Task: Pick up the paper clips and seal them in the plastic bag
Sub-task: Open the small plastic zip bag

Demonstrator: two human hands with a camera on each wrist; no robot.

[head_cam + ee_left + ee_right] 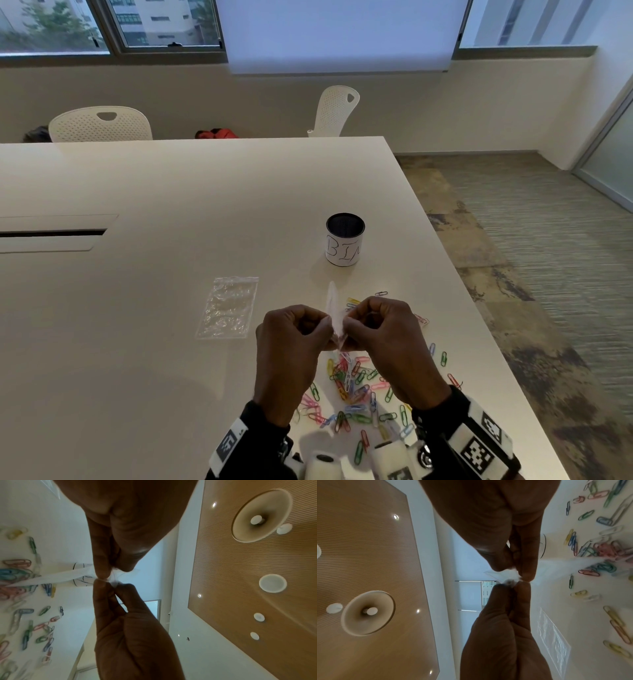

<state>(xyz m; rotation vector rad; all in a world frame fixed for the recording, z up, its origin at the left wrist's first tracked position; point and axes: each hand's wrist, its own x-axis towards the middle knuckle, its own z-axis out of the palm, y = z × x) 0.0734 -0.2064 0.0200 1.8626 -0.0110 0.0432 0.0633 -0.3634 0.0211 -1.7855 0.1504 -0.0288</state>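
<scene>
from the head: left hand (291,337) and right hand (387,337) held close together above the white table (171,192), both pinching the plastic bag (334,308) by its edge; paper clips (356,387) scattered beneath; a second bag (227,308) lying flat to the left; a labelled cup (345,244) beyond; from the left wrist: fingertips (102,574) clamped on thin film; from the right wrist: the same pinch, wooden ceiling panel (359,547) overhead.

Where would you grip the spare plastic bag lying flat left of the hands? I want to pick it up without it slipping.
Take the spare plastic bag by its far short edge, where the zip strip gives a stiffer ridge. It lies flat on the table, so come from above and pinch that edge between thumb and finger. The left hand is nearer, but both it and the right hand hold another bag.
</scene>
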